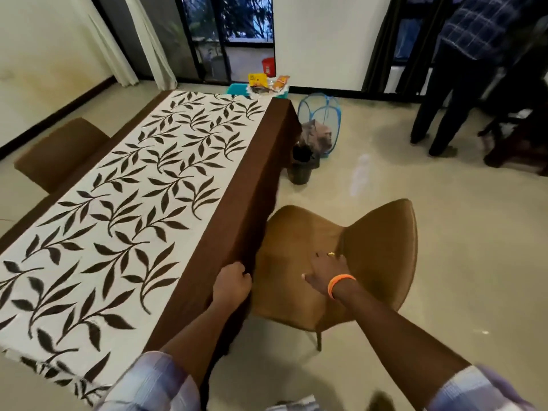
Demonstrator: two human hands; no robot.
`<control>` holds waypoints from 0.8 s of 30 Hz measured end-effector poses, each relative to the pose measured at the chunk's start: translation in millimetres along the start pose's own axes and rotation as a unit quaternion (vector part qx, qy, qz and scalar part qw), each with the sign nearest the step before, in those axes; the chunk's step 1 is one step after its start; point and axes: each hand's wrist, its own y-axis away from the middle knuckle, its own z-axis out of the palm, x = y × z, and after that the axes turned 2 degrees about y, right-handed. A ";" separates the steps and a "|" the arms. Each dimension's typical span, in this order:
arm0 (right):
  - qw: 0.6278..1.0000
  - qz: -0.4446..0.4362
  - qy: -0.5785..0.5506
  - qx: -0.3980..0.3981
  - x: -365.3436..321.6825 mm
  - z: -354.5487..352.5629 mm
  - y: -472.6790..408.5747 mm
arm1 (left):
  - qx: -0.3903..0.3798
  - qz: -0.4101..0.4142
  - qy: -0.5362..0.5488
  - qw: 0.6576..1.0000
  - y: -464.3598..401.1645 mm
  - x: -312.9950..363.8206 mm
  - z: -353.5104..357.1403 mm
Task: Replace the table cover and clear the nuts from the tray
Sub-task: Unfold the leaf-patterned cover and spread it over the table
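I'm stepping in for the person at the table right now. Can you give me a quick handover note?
Left hand: grips the brown table cover at its hanging side edge.
Right hand: open, resting flat on the tan chair seat.
Leaf-print runner lies over the cover.
Tray with packets sits at the table's far end; nuts not discernible.
Done: cover on. Left: straighten the edge, clear the tray.

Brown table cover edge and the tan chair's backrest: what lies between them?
In the head view, only the tan chair's seat, with the right hand resting on it; the left hand grips the brown table cover.
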 end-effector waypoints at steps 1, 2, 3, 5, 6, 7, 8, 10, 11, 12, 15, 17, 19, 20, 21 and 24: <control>1.000 -0.009 0.005 0.003 11.8 -6.9 -7.5 | 0.001 0.008 0.021 1.000 -6.8 17.5 3.5; 1.000 -0.022 0.005 0.012 31.1 -16.0 -17.8 | 0.007 0.012 0.043 0.999 -17.0 40.5 12.0; 0.999 -0.034 0.006 0.018 50.1 -24.4 -28.1 | 0.011 0.011 0.066 0.998 -26.5 62.7 20.9; 0.998 -0.054 -0.001 0.030 87.0 -40.0 -48.4 | 0.027 0.003 0.099 0.995 -38.7 105.9 35.9; 0.997 -0.063 -0.013 0.036 106.1 -47.3 -59.0 | 0.039 0.000 0.110 0.993 -44.2 128.2 42.7; 0.996 -0.072 -0.030 0.036 127.0 -54.3 -67.9 | 0.054 -0.010 0.126 0.990 -46.1 151.5 50.7; 0.995 -0.085 -0.047 0.034 147.2 -62.1 -75.8 | 0.071 -0.023 0.147 0.986 -47.1 175.2 57.6; 0.992 -0.109 -0.064 0.028 184.0 -80.0 -87.0 | 0.105 -0.046 0.174 0.978 -49.1 217.4 69.0; 0.990 -0.125 -0.055 0.023 203.9 -90.3 -93.7 | 0.129 -0.060 0.182 0.973 -51.9 238.6 75.0; 0.989 -0.139 -0.045 0.022 224.2 -100.4 -101.8 | 0.148 -0.069 0.185 0.969 -56.1 260.0 80.2; 0.987 -0.149 -0.050 0.034 272.2 -128.6 -130.0 | 0.184 -0.078 0.188 0.962 -76.5 315.0 90.8; 0.984 -0.154 -0.084 0.041 298.2 -141.6 -154.1 | 0.205 -0.080 0.186 0.958 -95.1 347.5 96.8; 0.981 -0.168 -0.093 0.042 310.7 -149.2 -170.6 | 0.205 -0.095 0.208 0.952 -110.6 364.5 99.1; 0.979 -0.179 -0.091 0.042 320.1 -154.0 -185.0 | 0.210 -0.103 0.219 0.947 -124.5 375.0 103.1; 0.977 -0.189 -0.086 0.043 329.4 -159.7 -198.5 | 0.215 -0.113 0.229 0.943 -138.3 385.5 106.7; 0.972 -0.219 -0.075 0.049 347.2 -174.8 -241.8 | 0.244 -0.139 0.233 0.931 -184.2 403.9 113.4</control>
